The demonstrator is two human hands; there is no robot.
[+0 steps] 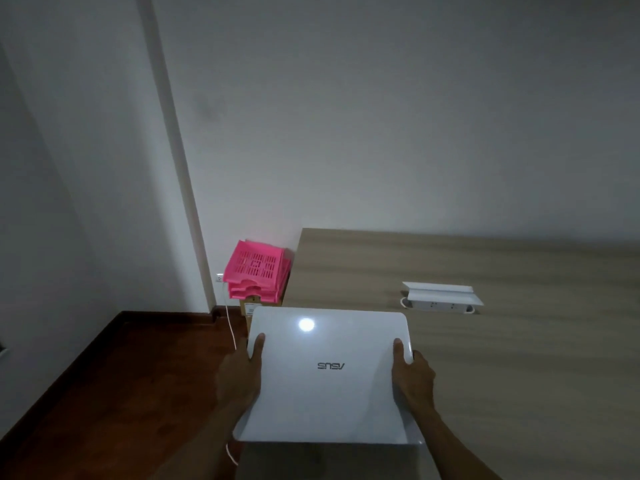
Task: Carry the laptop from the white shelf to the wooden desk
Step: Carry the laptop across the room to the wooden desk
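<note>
glossy white rounded laptop (329, 375) gripped by left hand (239, 375) and right hand (414, 379).

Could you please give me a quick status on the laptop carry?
Both hands, left hand and right hand, gripping closed white laptop by its sides. Laptop at wooden desk near edge. Power strip ahead.

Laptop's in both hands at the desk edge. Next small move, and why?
Probably ease the closed laptop right and set it down on the wooden desk. Left hand and right hand grip its sides; its left part overhangs the floor, and the power strip lies farther back.
</note>
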